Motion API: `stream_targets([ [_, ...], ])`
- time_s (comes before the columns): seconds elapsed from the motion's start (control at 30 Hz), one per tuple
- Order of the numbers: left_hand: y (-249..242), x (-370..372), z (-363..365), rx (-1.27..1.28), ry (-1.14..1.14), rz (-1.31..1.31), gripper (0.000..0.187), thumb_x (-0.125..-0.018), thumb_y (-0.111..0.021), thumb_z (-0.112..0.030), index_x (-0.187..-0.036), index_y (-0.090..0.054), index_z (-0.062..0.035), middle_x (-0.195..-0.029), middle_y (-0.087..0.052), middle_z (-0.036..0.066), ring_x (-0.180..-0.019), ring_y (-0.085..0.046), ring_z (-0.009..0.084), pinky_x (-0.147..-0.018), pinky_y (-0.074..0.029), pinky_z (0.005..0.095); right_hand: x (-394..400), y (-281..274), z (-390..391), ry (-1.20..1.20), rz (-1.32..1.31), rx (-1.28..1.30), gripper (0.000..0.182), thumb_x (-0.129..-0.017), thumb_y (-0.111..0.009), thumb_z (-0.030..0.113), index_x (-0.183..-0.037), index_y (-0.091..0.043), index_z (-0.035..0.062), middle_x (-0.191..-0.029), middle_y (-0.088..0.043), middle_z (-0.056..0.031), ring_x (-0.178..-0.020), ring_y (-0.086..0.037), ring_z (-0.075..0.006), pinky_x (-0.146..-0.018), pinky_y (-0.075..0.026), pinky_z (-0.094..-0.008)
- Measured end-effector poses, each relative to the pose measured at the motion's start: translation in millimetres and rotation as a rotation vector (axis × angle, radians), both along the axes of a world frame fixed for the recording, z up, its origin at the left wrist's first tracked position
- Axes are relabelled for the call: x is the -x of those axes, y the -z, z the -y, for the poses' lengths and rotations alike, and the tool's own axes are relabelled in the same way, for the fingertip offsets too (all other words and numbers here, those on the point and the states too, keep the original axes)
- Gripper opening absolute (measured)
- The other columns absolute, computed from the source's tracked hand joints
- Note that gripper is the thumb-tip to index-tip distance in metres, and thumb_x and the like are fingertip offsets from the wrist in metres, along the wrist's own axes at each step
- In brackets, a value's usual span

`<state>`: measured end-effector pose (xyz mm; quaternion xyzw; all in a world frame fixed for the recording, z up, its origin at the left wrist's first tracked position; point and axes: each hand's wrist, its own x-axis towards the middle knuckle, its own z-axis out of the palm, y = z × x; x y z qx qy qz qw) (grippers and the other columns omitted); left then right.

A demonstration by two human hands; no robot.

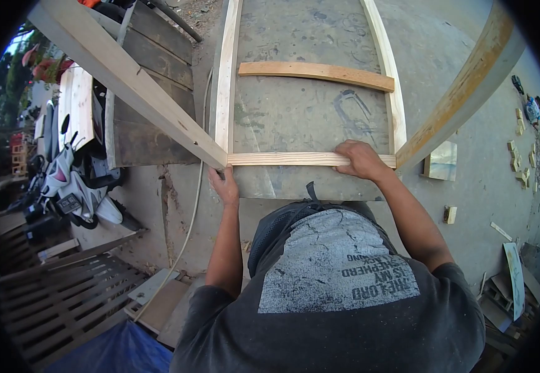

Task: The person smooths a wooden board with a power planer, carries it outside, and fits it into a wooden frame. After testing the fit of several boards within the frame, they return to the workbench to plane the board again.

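Observation:
A pale wooden frame lies on a worn work table [310, 112]. My right hand [363, 160] is closed over the right part of the near crosspiece [282, 159], fingers on its far side. At the near left corner my left hand [224, 186] grips the foot of a long wooden post [139, 81]; its fingertips are partly hidden by the wood. The left rail [225, 81] and right rail [389, 68] run away from me. A browner loose-looking slat [316, 73] lies across the frame farther up, its right end against the right rail.
Another post [463, 84] rises at the right corner. Wood blocks [441, 161] and offcuts [519, 163] lie on the ground to the right. At left are a motorbike [80, 186], a slatted pallet [65, 298] and a blue tarp [117, 351]. A hose [189, 230] runs along the ground.

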<state>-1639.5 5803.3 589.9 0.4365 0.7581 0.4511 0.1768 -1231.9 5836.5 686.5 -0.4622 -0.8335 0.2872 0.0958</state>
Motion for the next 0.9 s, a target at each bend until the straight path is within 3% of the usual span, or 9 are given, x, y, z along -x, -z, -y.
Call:
stream_targets([
  [0.07, -2.8, 2.2, 0.8, 0.085, 0.038, 0.053, 0.061, -0.089, -0.064, -0.034, -0.135, -0.046, 0.0004, -0.129, -0.051, 0.024, -0.125, -0.041, 0.0404, -0.111, -0.023, 0.0490, -0.2, 0.6, 0.5, -0.001, 0.002, 0.004, 0.041, -0.076, -0.075, 0.029, -0.107, -0.067, 0.0039, -0.103, -0.067, -0.0129, -0.104, -0.061, -0.0330, -0.091, -0.049, -0.0432],
  [0.4, -10.2, -1.9, 0.5, 0.051, 0.029, 0.055, 0.047, -0.088, -0.064, -0.028, -0.121, -0.052, 0.0040, -0.119, -0.054, 0.025, -0.116, -0.045, 0.0409, -0.103, -0.031, 0.0484, 1.0, -1.2, 0.9, 0.015, 0.024, 0.000, 0.040, -0.075, -0.075, 0.029, -0.106, -0.067, 0.0047, -0.103, -0.067, -0.0133, -0.103, -0.061, -0.0334, -0.089, -0.049, -0.0437],
  [0.6, -11.1, 9.6, 4.8, -0.068, 0.114, 0.284, 0.034, -0.087, -0.059, -0.015, -0.113, -0.054, 0.0061, -0.110, -0.054, 0.022, -0.107, -0.048, 0.0374, -0.099, -0.036, 0.0417, 3.0, -5.0, -0.1, 0.039, 0.033, 0.018, 0.041, -0.076, -0.074, 0.030, -0.107, -0.066, 0.0050, -0.104, -0.067, -0.0131, -0.104, -0.061, -0.0329, -0.090, -0.049, -0.0438],
  [0.67, -17.2, 6.9, 5.3, -0.101, 0.054, 0.447, 0.034, -0.085, -0.056, -0.007, -0.116, -0.054, 0.0054, -0.109, -0.056, 0.018, -0.105, -0.051, 0.0310, -0.098, -0.038, 0.0383, 3.3, -4.1, 0.3, 0.048, 0.029, 0.029, 0.041, -0.077, -0.074, 0.031, -0.108, -0.066, 0.0051, -0.104, -0.067, -0.0129, -0.104, -0.061, -0.0328, -0.090, -0.049, -0.0437],
  [0.9, -17.0, 1.6, 8.7, 0.017, 0.110, 0.385, 0.042, -0.082, -0.059, -0.005, -0.123, -0.052, 0.0028, -0.115, -0.054, 0.012, -0.106, -0.050, 0.0218, -0.099, -0.039, 0.0348, 2.5, -6.4, -2.4, 0.055, 0.023, 0.066, 0.040, -0.077, -0.074, 0.031, -0.107, -0.066, 0.0045, -0.104, -0.067, -0.0119, -0.104, -0.061, -0.0315, -0.090, -0.049, -0.0430],
])
